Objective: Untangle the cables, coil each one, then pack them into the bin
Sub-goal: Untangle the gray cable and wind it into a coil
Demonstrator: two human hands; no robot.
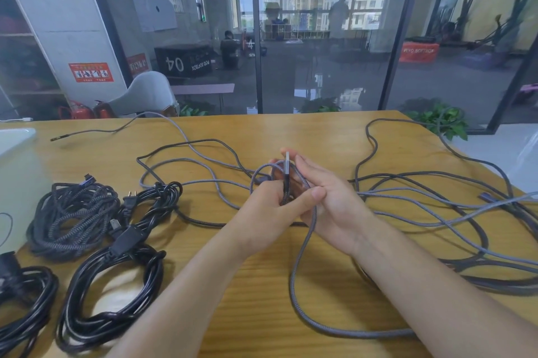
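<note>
Above the surface (262, 285) centre | left hand (262, 206) pinches grey cable (302, 244) plug upright | right hand (334, 197) fingers straight, cradling the loop beside it

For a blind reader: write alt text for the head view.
Both hands meet above a wooden table: the left hand pinches a grey braided cable near its plug while the right hand steadies its loop. Coiled black cables lie left; loose grey cable sprawls right.
</note>
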